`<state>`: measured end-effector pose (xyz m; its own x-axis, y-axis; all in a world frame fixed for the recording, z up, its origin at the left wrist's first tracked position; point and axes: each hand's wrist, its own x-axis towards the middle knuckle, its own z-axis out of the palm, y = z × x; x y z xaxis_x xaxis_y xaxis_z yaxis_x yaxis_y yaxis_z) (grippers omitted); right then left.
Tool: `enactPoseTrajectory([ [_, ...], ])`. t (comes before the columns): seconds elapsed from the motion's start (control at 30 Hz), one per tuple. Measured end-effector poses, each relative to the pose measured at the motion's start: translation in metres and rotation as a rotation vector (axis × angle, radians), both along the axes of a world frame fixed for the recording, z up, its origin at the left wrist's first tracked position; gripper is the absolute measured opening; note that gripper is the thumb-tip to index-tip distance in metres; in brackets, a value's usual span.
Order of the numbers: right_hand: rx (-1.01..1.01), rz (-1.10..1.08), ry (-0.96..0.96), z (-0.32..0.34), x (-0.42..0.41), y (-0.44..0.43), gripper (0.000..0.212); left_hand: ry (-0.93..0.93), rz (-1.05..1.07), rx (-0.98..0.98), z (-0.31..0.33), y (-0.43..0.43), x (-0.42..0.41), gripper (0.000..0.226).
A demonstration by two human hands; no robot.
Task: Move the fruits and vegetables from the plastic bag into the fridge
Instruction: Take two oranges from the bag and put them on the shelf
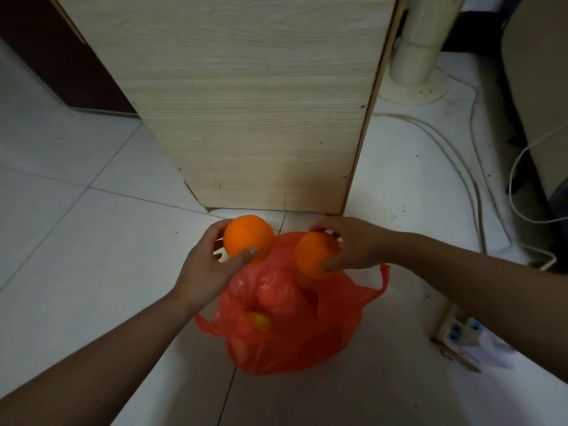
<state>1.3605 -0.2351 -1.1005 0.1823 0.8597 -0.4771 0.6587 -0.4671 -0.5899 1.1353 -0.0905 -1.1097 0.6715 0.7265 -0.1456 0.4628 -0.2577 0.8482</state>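
The first orange [248, 238], round with a finely dimpled skin, sits in the left hand [209, 269], whose fingers and thumb curl around it. The right hand [353, 244] grasps the second orange [316, 255] in the same way. Both are just above the thin, wrinkled red plastic bag [292, 333], which lies open on the white tiled floor [92, 241] with a yellowish fruit [259, 321] inside. Behind it stands a pale wood-grain cabinet [255, 103]. Cables [455, 167] and a power strip [464, 333] lie on the right.
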Motion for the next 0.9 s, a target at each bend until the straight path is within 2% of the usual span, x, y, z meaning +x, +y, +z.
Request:
enactPoseTrajectory([
  [0.1,-0.009,-0.029,-0.002,0.0,0.006,-0.003,0.071,-0.053,0.065,-0.049,0.005,0.004,0.009,0.06],
  [0.2,-0.013,-0.051,0.011,0.001,0.012,-0.006,0.069,-0.076,0.069,-0.07,0.005,0.007,0.013,0.064],
  [0.37,0.061,-0.152,0.058,0.013,0.018,0.005,0.068,-0.054,-0.015,-0.066,-0.002,0.003,0.017,0.074],
  [0.5,0.091,-0.154,0.117,0.041,0.015,0.006,0.068,0.009,-0.102,-0.132,0.018,-0.013,0.025,0.072],
  [0.7,0.045,-0.269,0.28,0.143,-0.006,-0.038,0.068,0.1,-0.127,-0.321,0.128,-0.053,0.016,0.073],
  [0.8,0.028,-0.322,0.349,0.222,-0.022,-0.07,0.07,0.148,-0.207,-0.325,0.215,-0.08,0.005,0.074],
  [0.9,-0.005,-0.363,0.372,0.314,-0.03,-0.092,0.074,0.181,-0.185,-0.313,0.313,-0.105,-0.001,0.072],
])
